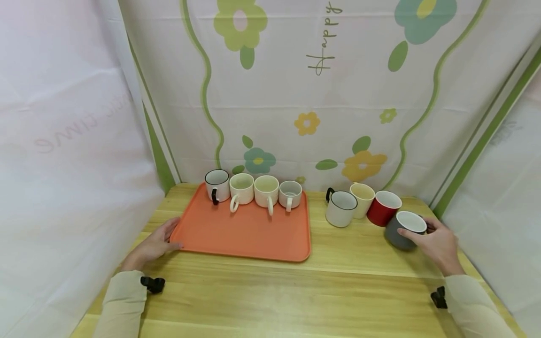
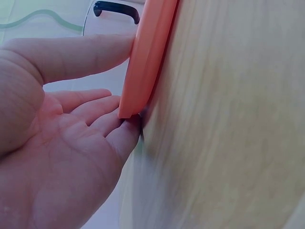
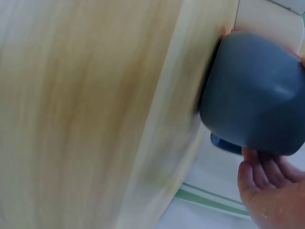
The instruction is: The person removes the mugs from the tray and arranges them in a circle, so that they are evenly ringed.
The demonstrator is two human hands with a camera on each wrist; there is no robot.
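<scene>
We count one orange tray (image 1: 241,230) on one worktop (image 1: 296,300). On the tray we have four mugs: one white black-rimmed mug (image 1: 216,189), two cream mugs (image 1: 242,195) and one smaller white mug (image 1: 287,201). Beside it we count four more: one second black-rimmed mug (image 1: 340,215), one pale yellow mug (image 1: 361,209), one red mug (image 1: 380,214) and one dark grey mug (image 1: 397,234), making eight. We also see one left hand (image 1: 157,241), one right hand (image 1: 439,244), two sleeves (image 1: 122,298) and two small black devices (image 1: 154,284).
</scene>
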